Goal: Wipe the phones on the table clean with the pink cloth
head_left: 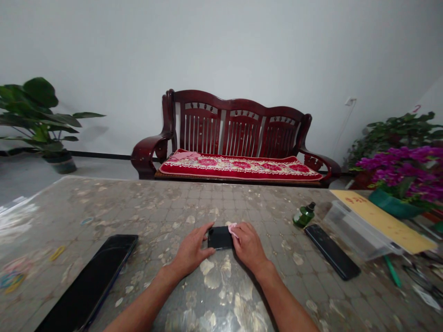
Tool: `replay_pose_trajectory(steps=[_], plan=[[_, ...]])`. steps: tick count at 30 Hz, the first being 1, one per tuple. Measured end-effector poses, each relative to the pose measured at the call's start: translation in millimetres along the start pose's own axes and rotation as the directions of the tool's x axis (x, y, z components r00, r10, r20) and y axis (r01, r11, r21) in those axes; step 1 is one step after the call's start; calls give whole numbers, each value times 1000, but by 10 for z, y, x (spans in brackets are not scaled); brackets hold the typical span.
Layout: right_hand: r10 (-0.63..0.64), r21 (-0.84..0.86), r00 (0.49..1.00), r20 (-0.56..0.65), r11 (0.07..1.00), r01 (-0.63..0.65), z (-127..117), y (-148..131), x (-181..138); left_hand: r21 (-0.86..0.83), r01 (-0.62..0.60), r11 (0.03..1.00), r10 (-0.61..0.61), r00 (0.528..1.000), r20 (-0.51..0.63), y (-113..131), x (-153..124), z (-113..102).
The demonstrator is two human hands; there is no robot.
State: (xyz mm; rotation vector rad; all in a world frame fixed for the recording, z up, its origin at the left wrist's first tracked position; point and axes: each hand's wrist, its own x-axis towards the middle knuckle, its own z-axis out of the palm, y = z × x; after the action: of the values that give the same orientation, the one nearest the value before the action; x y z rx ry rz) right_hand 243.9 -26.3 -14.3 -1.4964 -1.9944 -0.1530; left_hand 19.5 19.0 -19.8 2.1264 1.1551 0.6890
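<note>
A small dark smartphone [219, 237] lies sideways on the patterned tablecloth in front of me. With thumb and fingers at its left end, my left hand [194, 246] grips the phone by its edges. My right hand [249, 244] is closed around a small pink-and-white cloth or tissue [233, 228], pressed against the phone's right end. That end of the phone is partly hidden by the fingers. Farther right lie another black phone [332, 251] and a green bottle with a black cap [304, 215].
A large black tablet-like device [92, 281] lies at left, near a yellow band [57, 253]. At right, a clear plastic box [358, 230] sits under a yellow envelope [384, 221], with a green pen [392, 271] nearby. A wooden bench [238, 124] stands beyond the table.
</note>
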Motion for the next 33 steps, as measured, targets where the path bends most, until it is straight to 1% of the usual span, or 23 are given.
replay_pose_trajectory(steps=[4,8,15,21,23,28,30,33], plan=[[68,-27,997,-44,997,-69,-30,153,-10,14,-13,1000,13,1000,1,8,-3,-10],[88,-57,996,-32,994,-90,-116,248,-68,18,-4,1000,4,1000,14,19,3,-15],[119,-135,993,1,984,-118,-280,117,-202,23,-6,1000,5,1000,8,39,5,-26],[117,-104,991,-65,987,-123,-251,95,-182,27,-18,999,18,1000,-3,37,14,-15],[110,-82,992,-67,990,-115,-228,49,-171,17,-28,999,28,1000,-8,26,15,-3],[26,-22,999,42,999,-25,-216,-80,-163,37,-37,999,37,999,-21,7,3,16],[45,-38,998,38,998,-43,-225,-48,-162,53,-34,998,35,999,-19,16,-1,14],[109,-88,994,-32,990,-111,-239,69,-169,74,-34,997,36,999,-17,38,-2,17]])
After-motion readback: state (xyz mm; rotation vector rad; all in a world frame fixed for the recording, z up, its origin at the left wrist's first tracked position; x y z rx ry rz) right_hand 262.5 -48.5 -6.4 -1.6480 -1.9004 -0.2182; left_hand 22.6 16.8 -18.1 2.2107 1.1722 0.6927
